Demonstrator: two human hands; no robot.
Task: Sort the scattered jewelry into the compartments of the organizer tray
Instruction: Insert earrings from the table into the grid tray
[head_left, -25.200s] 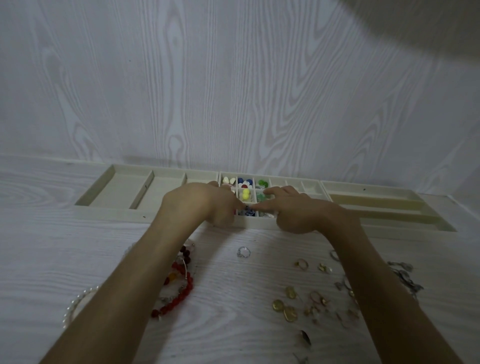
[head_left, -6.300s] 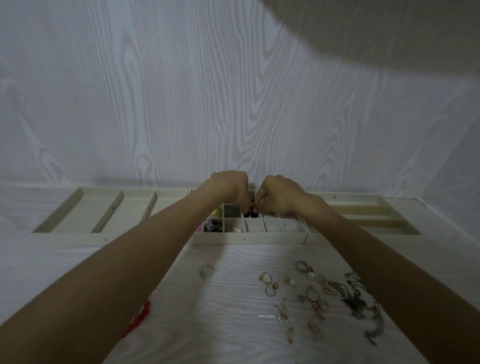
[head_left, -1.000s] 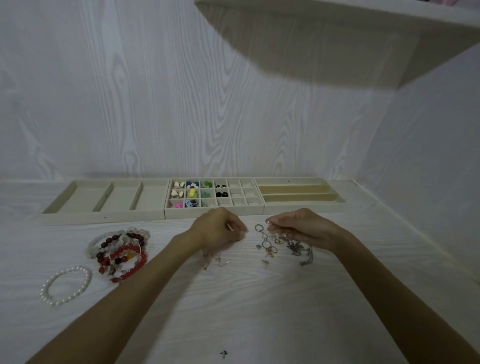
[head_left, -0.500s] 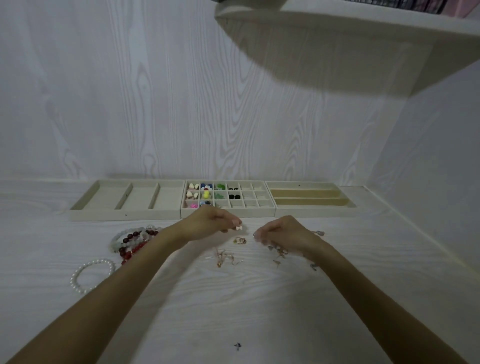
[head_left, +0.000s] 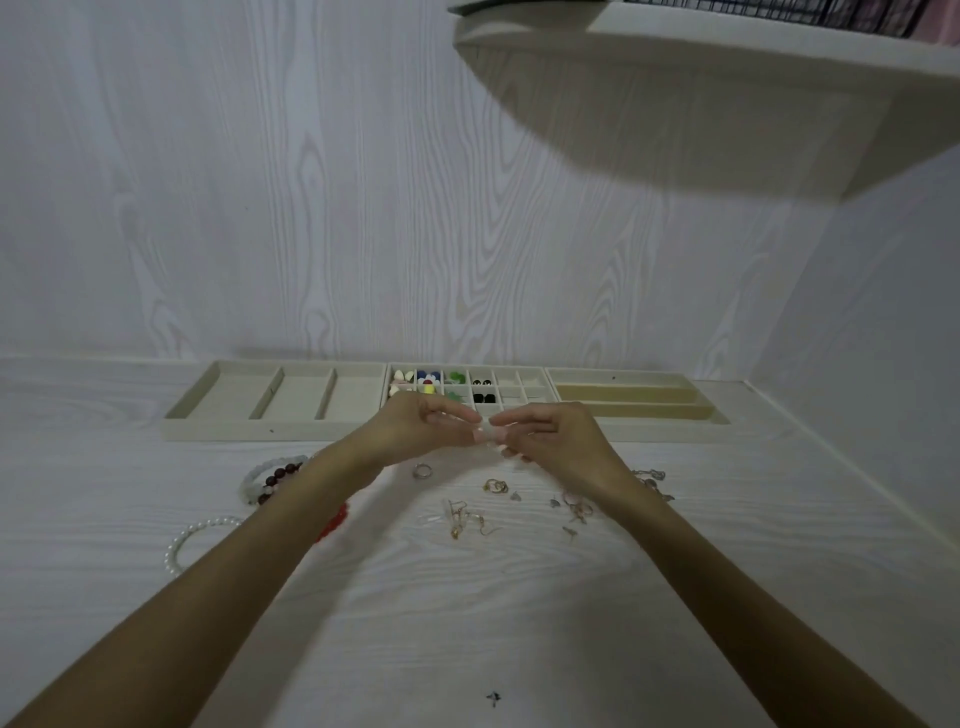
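The cream organizer tray lies along the wall, and its middle grid holds coloured beads and dark studs. My left hand and my right hand meet fingertip to fingertip just in front of the grid. Together they pinch a small pale earring piece, which is too small to make out. Below the hands the table holds a silver ring, gold rings, hook earrings and a thin chain. My right wrist hides part of this jewelry.
Beaded bracelets, a red bracelet and a pearl bracelet lie left of my left arm. A tiny dark piece sits near the front edge. A shelf overhangs at the upper right, and a side wall closes the right.
Both hands have lifted off the scattered pieces and come together, closer to the tray. The left hand still carries the small pale piece.
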